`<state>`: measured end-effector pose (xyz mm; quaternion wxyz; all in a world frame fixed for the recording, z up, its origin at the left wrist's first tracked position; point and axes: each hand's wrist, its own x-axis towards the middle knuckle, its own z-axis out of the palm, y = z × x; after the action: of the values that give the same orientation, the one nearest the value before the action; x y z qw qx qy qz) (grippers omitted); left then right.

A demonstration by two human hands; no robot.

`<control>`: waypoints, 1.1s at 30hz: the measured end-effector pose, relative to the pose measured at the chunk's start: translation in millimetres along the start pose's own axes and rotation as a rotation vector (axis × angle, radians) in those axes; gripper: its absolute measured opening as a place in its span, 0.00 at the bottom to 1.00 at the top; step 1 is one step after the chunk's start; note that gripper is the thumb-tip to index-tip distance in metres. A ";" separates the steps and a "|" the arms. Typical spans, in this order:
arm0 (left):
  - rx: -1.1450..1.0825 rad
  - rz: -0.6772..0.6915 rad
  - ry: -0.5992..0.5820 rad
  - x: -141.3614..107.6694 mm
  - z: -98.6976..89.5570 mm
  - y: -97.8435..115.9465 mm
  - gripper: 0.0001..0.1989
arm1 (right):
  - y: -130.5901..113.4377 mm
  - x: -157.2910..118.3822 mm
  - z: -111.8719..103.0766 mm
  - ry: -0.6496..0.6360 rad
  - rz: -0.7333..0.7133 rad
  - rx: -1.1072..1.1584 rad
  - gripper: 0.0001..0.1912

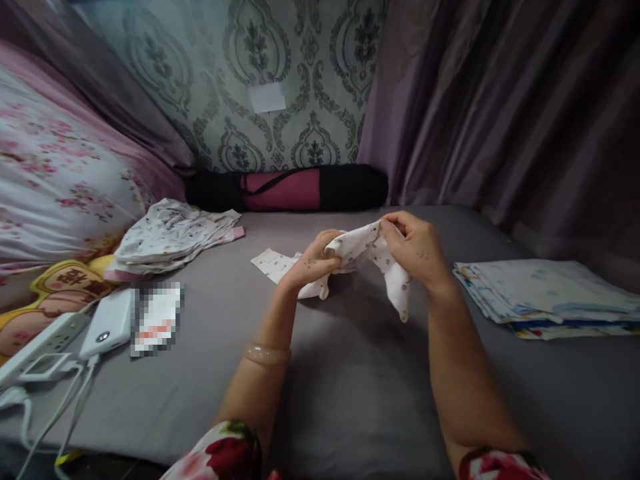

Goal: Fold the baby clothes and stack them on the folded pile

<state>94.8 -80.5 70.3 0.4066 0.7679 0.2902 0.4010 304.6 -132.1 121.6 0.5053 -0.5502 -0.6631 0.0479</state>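
Grey bedding (215,393) is spreading underneath, with a bag (295,193) lying at twelve o'clock and a cloth stack (545,287) sitting at three. Both hands are gripping the white garment (361,248), neither being nearer: from the left hand (316,259) its long edge is running toward two o'clock, where the right hand (419,252) is pinching it; one end is dangling toward six.

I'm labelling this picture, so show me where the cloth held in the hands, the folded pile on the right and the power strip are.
Cloth (357,248): head view, on its raised, patterned part.
Folded pile (545,287): head view, on its top layer.
Power strip (40,350): head view, on its white casing.
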 end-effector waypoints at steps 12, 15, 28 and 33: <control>0.022 -0.125 0.013 -0.1 20.0 -17.6 0.18 | 84.0 -2.6 -25.2 -0.565 0.202 -0.155 0.16; -0.042 -0.165 0.005 -0.7 22.5 -26.5 0.18 | 95.4 -3.2 -21.8 -0.620 0.195 -0.183 0.12; -0.130 -0.153 -0.045 -2.3 21.1 -14.2 0.16 | 47.0 -5.5 28.0 -0.683 0.054 0.146 0.13; -0.053 -0.146 0.093 -4.9 7.5 -16.8 0.12 | 51.7 -2.6 24.8 -0.473 0.135 0.137 0.15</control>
<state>96.6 -78.8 51.4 0.4411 0.7142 0.3532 0.4131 321.6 -101.8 75.9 0.3678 -0.5312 -0.7197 0.2540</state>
